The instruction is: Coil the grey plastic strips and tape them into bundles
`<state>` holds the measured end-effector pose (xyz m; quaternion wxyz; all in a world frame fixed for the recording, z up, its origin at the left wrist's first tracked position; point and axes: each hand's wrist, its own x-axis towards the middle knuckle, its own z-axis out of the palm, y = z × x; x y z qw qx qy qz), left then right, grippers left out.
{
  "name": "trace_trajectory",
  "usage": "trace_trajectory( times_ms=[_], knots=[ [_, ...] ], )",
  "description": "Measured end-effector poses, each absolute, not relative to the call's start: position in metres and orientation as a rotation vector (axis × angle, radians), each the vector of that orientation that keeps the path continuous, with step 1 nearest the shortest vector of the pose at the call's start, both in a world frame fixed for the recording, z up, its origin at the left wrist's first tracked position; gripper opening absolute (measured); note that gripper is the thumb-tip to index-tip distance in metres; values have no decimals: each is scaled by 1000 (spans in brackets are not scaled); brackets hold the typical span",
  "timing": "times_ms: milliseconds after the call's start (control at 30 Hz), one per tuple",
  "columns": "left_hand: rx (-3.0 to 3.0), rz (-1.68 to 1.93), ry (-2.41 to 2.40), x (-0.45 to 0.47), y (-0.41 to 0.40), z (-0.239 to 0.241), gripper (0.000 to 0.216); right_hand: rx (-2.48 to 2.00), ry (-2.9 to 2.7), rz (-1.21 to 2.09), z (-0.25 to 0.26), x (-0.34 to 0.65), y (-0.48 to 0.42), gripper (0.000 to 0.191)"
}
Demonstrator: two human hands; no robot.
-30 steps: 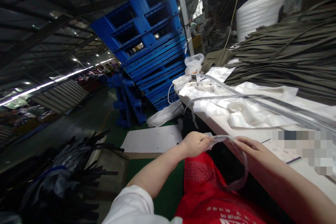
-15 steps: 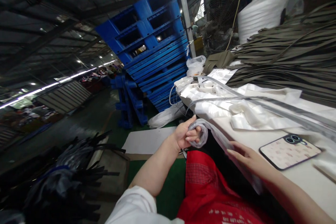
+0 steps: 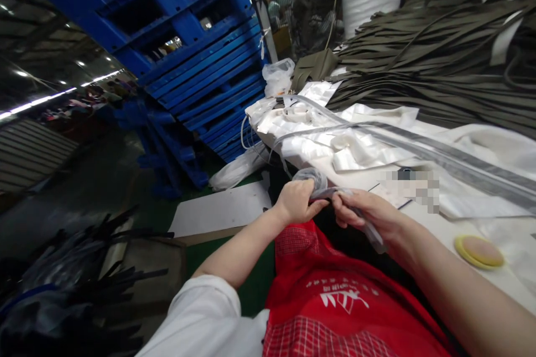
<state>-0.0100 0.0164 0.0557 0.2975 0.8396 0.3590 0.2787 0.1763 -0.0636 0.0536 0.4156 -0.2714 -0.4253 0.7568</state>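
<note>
A greyish, see-through flexible strip (image 3: 315, 177) is wound into a small coil, and my left hand (image 3: 296, 201) is closed around it. My right hand (image 3: 363, 213) pinches the same strip close beside the left one. The strip's loose tail hangs below the right fingers, over the dark gap at the table's edge. Both hands are in front of the red apron (image 3: 335, 284), near the white-covered table (image 3: 431, 237). Part of the coil is hidden behind my left fingers.
Crumpled white sheets (image 3: 355, 148) and long grey strips (image 3: 419, 148) lie on the table, with a yellow-rimmed round item (image 3: 479, 251) nearer me. Dark olive strips (image 3: 419, 67) are heaped behind. Blue pallets (image 3: 205, 83) stand ahead left; black strips (image 3: 84, 284) are piled at lower left.
My right hand has moved in close to the left and now pinches the strip beside the coil. My left hand has turned over around the coil. The view has tilted down and shifted right.
</note>
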Motion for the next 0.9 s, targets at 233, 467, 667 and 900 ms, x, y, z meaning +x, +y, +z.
trace_trajectory(
  times_ms=[233, 467, 667, 900],
  knots=[
    [2221, 142, 914, -16, 13, 63, 61, -1383, -1782, 1242, 34, 220, -49, 37],
    [1166, 116, 701, -22, 22, 57, 74, -1410, -1883, 1018, 19, 211, -54, 46],
    [584, 484, 417, 10, 7, 49, 68, -1226, -1568, 1026, 6, 161, -69, 47],
    [709, 603, 597, 21, -13, 19, 43, -1362, -1585, 1222, 16, 204, -89, 43]
  ],
)
